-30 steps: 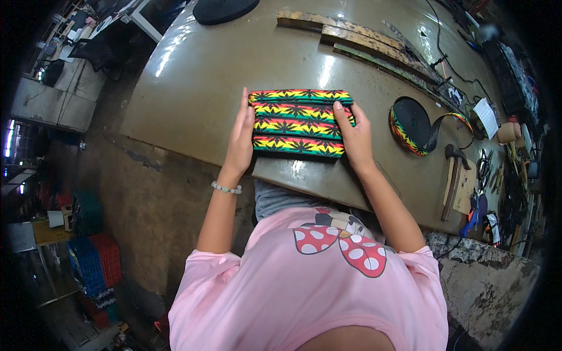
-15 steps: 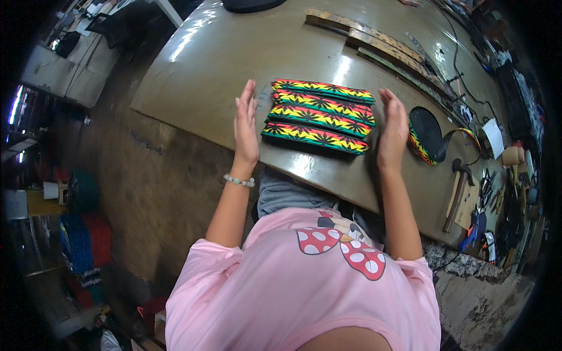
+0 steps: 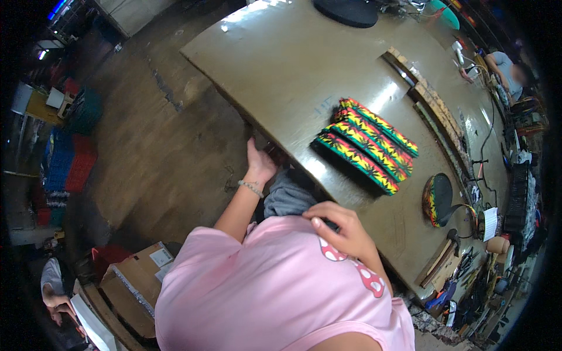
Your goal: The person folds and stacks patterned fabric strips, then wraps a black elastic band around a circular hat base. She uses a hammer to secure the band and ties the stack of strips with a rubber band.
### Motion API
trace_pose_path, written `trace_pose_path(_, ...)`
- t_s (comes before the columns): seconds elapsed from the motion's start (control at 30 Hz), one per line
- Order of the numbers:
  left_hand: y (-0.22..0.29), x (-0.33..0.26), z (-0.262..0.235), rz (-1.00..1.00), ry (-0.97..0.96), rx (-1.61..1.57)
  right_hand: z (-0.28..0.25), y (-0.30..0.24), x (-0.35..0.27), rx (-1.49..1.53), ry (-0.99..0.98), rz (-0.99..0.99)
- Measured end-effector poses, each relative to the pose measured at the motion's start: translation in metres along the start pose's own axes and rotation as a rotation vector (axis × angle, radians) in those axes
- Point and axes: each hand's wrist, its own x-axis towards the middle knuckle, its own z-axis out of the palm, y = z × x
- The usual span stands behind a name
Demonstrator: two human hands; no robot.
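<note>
Strap bundles [image 3: 367, 149], red/yellow/green with black leaf shapes, lie side by side on worktop [image 3: 281, 76], 2 o'clock from view centre, near its edge; neither hand touches them. Left hand [image 3: 261, 165] at 9 o'clock from bundles, by worktop edge: thumb up, fingers in shadow, can't tell if that grip is apart or together. Right hand [image 3: 348, 230] at 6 o'clock from bundles, in front of pink shirt [image 3: 257, 275]: fingers bent, can't tell if grip is clamped on anything. Writing: faint blue marks [image 3: 324, 106] at bundles' 10 o'clock, white sheet [image 3: 490, 223] at 3 o'clock, pale labels [image 3: 160, 257] on cardboard box [image 3: 130, 292] at 8 o'clock; none legible.
</note>
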Motion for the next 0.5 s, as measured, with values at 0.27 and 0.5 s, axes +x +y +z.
trace_pose_path(0.27, 0.004, -0.028, -0.033, 0.145, 0.076, -0.135, 0.032, 0.014, 0.028, -0.094, 0.099, 0.004)
trace_pose_path(0.5, -0.005, -0.056, -0.081, 0.311, 0.196, 0.203, 0.069, 0.037, 0.096, -0.289, 0.102, -0.064)
